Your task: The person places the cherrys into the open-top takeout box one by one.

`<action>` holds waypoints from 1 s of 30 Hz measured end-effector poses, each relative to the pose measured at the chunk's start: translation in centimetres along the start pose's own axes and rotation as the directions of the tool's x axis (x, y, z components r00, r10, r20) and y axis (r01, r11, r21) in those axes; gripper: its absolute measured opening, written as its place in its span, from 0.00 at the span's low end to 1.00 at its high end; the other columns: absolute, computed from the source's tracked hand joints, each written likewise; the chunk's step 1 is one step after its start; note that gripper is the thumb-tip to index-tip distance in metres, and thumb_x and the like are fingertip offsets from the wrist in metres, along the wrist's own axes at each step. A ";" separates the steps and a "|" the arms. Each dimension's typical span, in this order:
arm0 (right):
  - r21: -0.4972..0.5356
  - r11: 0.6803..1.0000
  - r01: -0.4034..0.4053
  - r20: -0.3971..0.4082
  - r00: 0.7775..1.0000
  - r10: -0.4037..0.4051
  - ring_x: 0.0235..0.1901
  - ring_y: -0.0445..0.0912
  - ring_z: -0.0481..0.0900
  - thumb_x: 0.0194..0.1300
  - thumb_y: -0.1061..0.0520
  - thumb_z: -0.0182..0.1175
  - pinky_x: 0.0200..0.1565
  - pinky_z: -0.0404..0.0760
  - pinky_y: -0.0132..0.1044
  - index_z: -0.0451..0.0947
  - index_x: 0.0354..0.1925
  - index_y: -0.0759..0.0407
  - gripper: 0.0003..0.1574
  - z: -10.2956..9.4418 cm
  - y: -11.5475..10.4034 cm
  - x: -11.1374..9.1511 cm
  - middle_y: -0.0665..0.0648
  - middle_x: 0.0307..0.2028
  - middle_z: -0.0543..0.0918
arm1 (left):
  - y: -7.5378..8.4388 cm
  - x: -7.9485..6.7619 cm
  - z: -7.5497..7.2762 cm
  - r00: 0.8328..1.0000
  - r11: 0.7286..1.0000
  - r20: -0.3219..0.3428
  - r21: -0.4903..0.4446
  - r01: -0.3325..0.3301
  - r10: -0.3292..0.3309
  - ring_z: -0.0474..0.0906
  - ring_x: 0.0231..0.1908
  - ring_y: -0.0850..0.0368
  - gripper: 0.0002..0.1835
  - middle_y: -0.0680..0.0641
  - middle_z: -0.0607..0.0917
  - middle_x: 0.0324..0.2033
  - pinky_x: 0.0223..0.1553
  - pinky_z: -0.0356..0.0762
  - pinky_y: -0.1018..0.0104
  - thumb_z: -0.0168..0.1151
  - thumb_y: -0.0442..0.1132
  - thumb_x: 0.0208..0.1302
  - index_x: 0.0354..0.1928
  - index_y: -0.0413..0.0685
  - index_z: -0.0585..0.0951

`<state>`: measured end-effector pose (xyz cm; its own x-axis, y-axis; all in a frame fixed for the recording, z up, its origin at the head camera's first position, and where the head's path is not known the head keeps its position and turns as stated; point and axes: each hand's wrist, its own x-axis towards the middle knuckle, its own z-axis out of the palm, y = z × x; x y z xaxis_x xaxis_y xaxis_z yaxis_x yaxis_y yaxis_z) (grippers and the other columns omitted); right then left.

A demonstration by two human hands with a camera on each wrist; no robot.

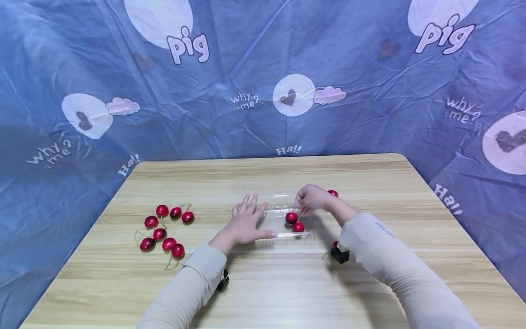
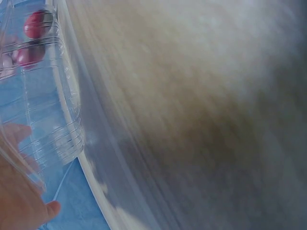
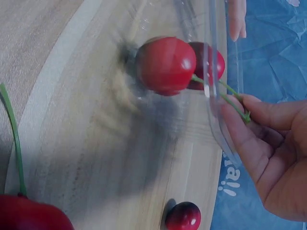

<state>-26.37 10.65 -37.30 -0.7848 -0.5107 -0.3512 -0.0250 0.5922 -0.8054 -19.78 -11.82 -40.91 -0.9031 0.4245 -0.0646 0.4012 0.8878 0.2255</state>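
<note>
A clear plastic box (image 1: 283,235) with a lid flap behind it stands mid-table. My left hand (image 1: 245,224) touches its left end, fingers straight and spread across it, thumb along the front rim. At the box's right end my right hand (image 1: 314,199) pinches the green stems (image 3: 232,101) of two cherries between thumb and forefinger. Those two red cherries (image 1: 295,222) hang close together within the box walls, one in front of the other. In the left wrist view, the cherries (image 2: 29,54) show through the clear plastic.
Several cherries (image 1: 160,234) with stems lie loosely grouped on the wooden table (image 1: 267,292) at left. On the right, one cherry (image 1: 333,193) lies behind my right forearm and another (image 1: 335,244) is partly hidden by the black wrist camera (image 1: 339,254). A blue printed cloth (image 1: 230,128) hangs behind.
</note>
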 end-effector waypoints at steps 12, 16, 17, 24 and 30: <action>-0.017 1.000 0.009 -0.098 0.995 -0.011 0.27 0.51 0.79 0.56 0.72 0.50 0.33 0.78 0.41 0.74 0.30 0.77 0.06 1.0 -0.2 0.4 0.62 0.22 0.79 | -0.1 0.0 0.1 1.000 1.000 -0.006 -0.004 -0.006 0.006 0.31 0.62 0.41 0.52 0.39 0.39 0.64 0.56 0.38 0.43 0.41 0.76 0.41 0.65 0.53 0.52; -0.013 1.000 0.019 -0.117 0.993 -0.020 0.26 0.52 0.79 0.56 0.72 0.51 0.32 0.78 0.41 0.73 0.30 0.77 0.06 1.1 -0.1 0.5 0.64 0.23 0.79 | -0.1 0.0 0.0 1.000 1.000 0.000 -0.003 -0.004 0.004 0.29 0.62 0.42 0.52 0.39 0.39 0.64 0.56 0.38 0.42 0.40 0.77 0.41 0.65 0.53 0.52; -0.010 1.000 0.019 -0.120 0.993 -0.021 0.26 0.52 0.79 0.56 0.72 0.51 0.32 0.78 0.41 0.74 0.30 0.77 0.06 1.1 -0.1 0.5 0.64 0.23 0.79 | 0.0 0.0 0.0 1.000 1.000 0.002 -0.004 -0.003 0.003 0.29 0.62 0.42 0.52 0.39 0.39 0.64 0.56 0.38 0.42 0.40 0.77 0.40 0.65 0.53 0.51; 0.015 1.000 0.010 -0.128 0.992 -0.008 0.27 0.55 0.79 0.56 0.71 0.51 0.33 0.78 0.42 0.72 0.33 0.79 0.07 1.0 -0.1 0.4 0.66 0.25 0.78 | -0.1 0.0 0.1 1.000 1.000 0.004 0.003 -0.003 0.003 0.31 0.62 0.41 0.53 0.40 0.39 0.64 0.56 0.38 0.42 0.38 0.78 0.39 0.65 0.53 0.52; 0.027 0.999 0.018 -0.137 0.990 -0.014 0.28 0.54 0.79 0.56 0.70 0.51 0.34 0.77 0.43 0.71 0.35 0.79 0.09 0.5 -0.1 -0.1 0.68 0.29 0.77 | -0.1 0.0 0.0 1.000 1.000 0.005 0.003 -0.001 0.001 0.31 0.62 0.41 0.53 0.40 0.38 0.64 0.56 0.38 0.42 0.38 0.78 0.40 0.65 0.53 0.52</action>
<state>-25.99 10.28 -37.40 -0.8619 -0.4287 -0.2710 -0.0224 0.5661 -0.8240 -19.83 -11.87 -40.88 -0.9017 0.4267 -0.0696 0.4029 0.8877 0.2228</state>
